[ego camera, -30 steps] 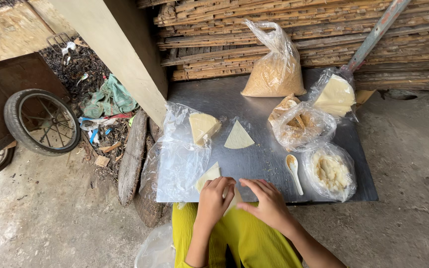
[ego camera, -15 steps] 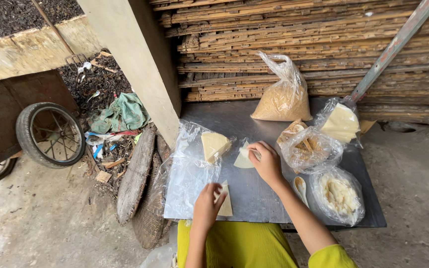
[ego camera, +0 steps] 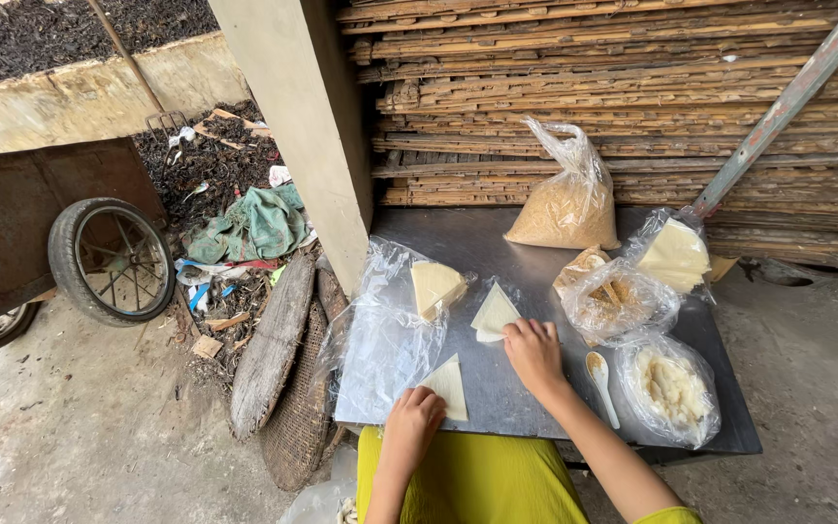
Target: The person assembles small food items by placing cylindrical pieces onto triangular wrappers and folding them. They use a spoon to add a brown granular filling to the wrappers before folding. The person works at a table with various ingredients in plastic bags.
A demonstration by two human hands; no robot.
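Note:
On a dark metal tabletop (ego camera: 497, 398), my left hand (ego camera: 414, 417) rests with curled fingers on the near edge of a pale triangular pastry sheet (ego camera: 448, 383). My right hand (ego camera: 532, 347) reaches further out and touches a small stack of triangular sheets (ego camera: 493, 312) in the middle of the table. A clear plastic bag (ego camera: 385, 335) lies at the left with more folded pale sheets (ego camera: 435, 286) at its mouth. A white spoon (ego camera: 601, 383) lies to the right of my right wrist.
A bag of white filling (ego camera: 671, 388), a bag of brownish pieces (ego camera: 613, 296), a bag of pale sheets (ego camera: 673, 254) and a bag of crumbs (ego camera: 564, 209) stand on the right and back. A concrete post (ego camera: 303, 126), stacked wooden slats (ego camera: 574, 87), a cart wheel (ego camera: 112, 260) and rubbish surround the table.
My right hand moved from beside the left hand out to the middle stack of sheets. The left hand stayed at the near triangular sheet.

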